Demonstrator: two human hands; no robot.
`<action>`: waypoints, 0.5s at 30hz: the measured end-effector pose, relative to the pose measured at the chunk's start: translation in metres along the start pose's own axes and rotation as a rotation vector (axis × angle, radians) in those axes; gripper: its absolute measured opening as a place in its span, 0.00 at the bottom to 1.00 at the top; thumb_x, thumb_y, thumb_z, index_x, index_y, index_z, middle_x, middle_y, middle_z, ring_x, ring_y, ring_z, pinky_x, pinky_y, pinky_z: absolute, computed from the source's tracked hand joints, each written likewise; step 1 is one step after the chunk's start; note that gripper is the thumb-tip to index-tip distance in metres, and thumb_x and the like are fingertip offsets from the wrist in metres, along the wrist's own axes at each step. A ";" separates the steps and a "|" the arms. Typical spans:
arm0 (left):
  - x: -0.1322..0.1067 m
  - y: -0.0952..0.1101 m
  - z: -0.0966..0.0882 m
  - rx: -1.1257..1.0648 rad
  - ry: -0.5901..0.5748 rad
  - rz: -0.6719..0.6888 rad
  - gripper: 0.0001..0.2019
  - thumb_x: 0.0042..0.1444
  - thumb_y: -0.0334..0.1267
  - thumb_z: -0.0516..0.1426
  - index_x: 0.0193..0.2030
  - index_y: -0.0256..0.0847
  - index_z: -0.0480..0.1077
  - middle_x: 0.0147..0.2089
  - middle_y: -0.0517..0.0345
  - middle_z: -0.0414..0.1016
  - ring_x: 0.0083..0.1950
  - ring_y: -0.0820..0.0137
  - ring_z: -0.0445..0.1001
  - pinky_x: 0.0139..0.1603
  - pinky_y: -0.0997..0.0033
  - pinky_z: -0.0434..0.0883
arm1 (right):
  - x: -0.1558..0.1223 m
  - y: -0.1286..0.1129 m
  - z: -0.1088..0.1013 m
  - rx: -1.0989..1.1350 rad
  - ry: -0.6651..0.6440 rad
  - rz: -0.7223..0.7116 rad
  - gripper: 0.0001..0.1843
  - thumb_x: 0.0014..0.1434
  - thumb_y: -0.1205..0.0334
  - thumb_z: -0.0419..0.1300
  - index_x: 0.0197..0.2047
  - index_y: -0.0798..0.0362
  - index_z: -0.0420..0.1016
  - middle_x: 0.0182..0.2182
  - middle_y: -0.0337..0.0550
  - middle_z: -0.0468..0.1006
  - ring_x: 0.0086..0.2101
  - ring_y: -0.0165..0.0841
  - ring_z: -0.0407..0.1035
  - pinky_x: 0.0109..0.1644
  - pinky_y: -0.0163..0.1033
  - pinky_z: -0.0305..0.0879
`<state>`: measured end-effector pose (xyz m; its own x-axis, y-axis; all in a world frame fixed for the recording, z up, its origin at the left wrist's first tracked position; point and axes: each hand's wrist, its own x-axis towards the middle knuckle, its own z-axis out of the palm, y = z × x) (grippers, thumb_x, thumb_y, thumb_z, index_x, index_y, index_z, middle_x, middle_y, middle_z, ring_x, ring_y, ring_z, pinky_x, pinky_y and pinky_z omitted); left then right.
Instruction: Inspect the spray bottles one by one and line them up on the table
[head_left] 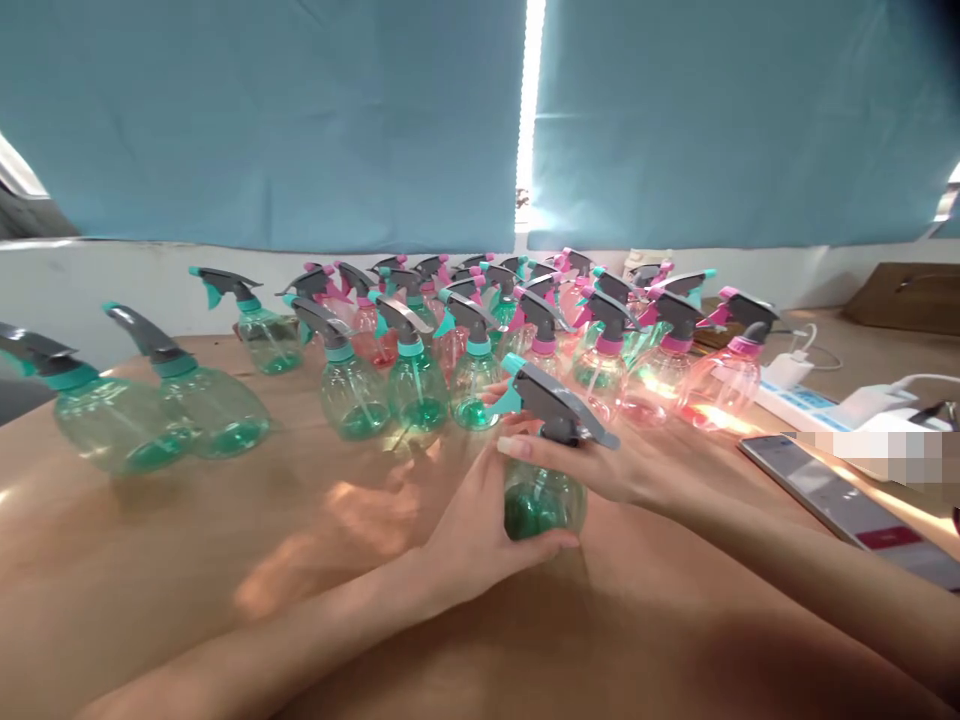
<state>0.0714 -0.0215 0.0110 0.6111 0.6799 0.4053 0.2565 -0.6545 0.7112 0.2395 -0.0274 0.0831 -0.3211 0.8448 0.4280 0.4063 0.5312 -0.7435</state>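
On the wooden table point(187, 560), in front of a crowd of spray bottles point(480, 330), a green bottle point(544, 505) stands upright, the left hand point(480, 530) wrapped round its belly and the right hand point(600, 465) pinching its spray head point(559, 400), a low, steady hold that should stop it tipping.

Far side blocked: packed spray bottles point(480, 330) (triggers jutting every way). Two green bottles point(217, 410) stand far left. Table point(150, 580) lies open left of held bottle point(544, 505); phone point(840, 500), power strip point(802, 402) crowd right.
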 end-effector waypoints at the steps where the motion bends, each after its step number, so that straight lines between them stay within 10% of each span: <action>1: 0.003 -0.002 0.001 -0.006 0.001 0.007 0.45 0.53 0.52 0.66 0.71 0.51 0.44 0.70 0.46 0.53 0.70 0.46 0.53 0.65 0.40 0.59 | 0.002 -0.002 0.000 0.039 0.006 0.036 0.09 0.58 0.52 0.61 0.39 0.47 0.73 0.28 0.38 0.74 0.29 0.33 0.69 0.28 0.38 0.66; 7: 0.011 -0.015 0.000 0.012 -0.008 -0.006 0.43 0.51 0.56 0.66 0.67 0.48 0.50 0.64 0.44 0.61 0.66 0.45 0.59 0.64 0.41 0.60 | 0.009 -0.002 -0.002 0.226 0.030 0.094 0.08 0.58 0.53 0.60 0.39 0.46 0.70 0.33 0.39 0.74 0.38 0.36 0.70 0.40 0.41 0.68; 15: 0.013 -0.020 -0.002 -0.009 -0.031 0.010 0.47 0.48 0.58 0.66 0.69 0.48 0.48 0.66 0.43 0.59 0.67 0.44 0.58 0.64 0.40 0.60 | 0.011 0.009 0.003 0.251 0.037 0.082 0.07 0.60 0.55 0.59 0.41 0.45 0.68 0.28 0.35 0.69 0.27 0.31 0.64 0.30 0.37 0.62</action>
<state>0.0728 0.0005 0.0031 0.6364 0.6626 0.3949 0.2436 -0.6584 0.7122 0.2369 -0.0134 0.0792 -0.2626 0.8884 0.3766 0.2029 0.4324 -0.8785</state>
